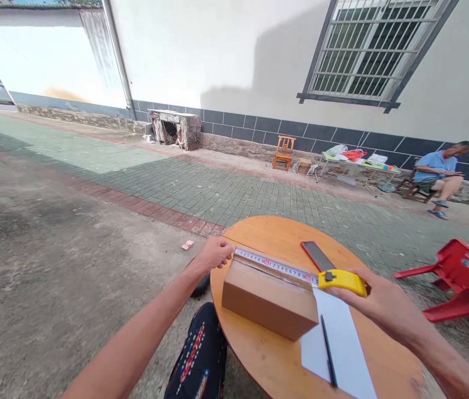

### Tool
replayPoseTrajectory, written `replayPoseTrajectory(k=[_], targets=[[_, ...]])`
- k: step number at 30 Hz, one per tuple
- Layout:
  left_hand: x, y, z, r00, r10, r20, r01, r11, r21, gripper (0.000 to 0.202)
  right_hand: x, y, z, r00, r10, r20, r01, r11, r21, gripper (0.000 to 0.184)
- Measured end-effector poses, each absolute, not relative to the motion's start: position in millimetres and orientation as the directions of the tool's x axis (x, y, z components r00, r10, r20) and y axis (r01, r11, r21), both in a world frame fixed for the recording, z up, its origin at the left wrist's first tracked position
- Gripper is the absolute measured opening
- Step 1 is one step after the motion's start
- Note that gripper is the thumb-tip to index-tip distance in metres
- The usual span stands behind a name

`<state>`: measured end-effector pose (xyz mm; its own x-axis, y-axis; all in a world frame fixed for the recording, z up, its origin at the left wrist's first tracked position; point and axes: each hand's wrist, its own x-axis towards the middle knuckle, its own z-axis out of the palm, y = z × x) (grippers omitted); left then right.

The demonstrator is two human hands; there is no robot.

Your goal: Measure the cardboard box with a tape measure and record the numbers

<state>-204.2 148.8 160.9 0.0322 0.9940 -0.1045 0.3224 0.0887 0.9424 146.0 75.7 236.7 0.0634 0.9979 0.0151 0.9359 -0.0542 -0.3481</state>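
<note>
My right hand (361, 291) grips a yellow tape measure (345, 281) by its case, at the right end of a brown cardboard box (265, 302). The white blade (278, 267) is drawn out along the box's far top edge. At the other end, my left hand (217, 254) pinches the blade's tip, beside the box's left corner. Partly under the box's right end lies a sheet of white paper (342, 338), with a black pen (328, 352) on it. Behind the tape case rests a phone with a red edge (316, 255).
Everything stands on a round wooden table (255, 363). A red plastic chair (463, 274) with a person in it is close on the right. Farther back are a wooden chair (284, 152), a folding table with bags (359, 159) and a seated person (440, 169).
</note>
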Motion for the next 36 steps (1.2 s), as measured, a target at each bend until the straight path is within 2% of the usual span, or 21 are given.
replayPoseTrajectory(k=[6, 13, 22, 28, 36], targets=[[-201, 151, 154, 0.075, 0.995, -0.058, 0.432, 0.021, 0.902, 0.023, 150, 74, 240, 0.076, 0.997, -0.025, 0.946, -0.08, -0.313, 0.053], [-197, 161, 149, 0.1, 0.993, -0.068, 0.486, 0.011, 0.874, 0.026, 163, 81, 225, 0.0, 0.999, -0.046, 0.916, -0.018, -0.4, 0.034], [-201, 160, 149, 0.151, 0.981, -0.123, 0.487, 0.034, 0.873, 0.027, 177, 76, 222, -0.015, 0.999, -0.04, 0.853, -0.008, -0.522, 0.034], [-200, 157, 150, 0.16, 0.979, -0.124, 0.492, 0.03, 0.87, 0.027, 176, 76, 222, 0.001, 1.0, 0.022, 0.869, 0.01, -0.494, 0.032], [-200, 152, 153, 0.195, 0.975, -0.107, 0.477, 0.001, 0.879, 0.03, 175, 74, 222, 0.009, 1.0, 0.016, 0.879, -0.001, -0.477, 0.034]])
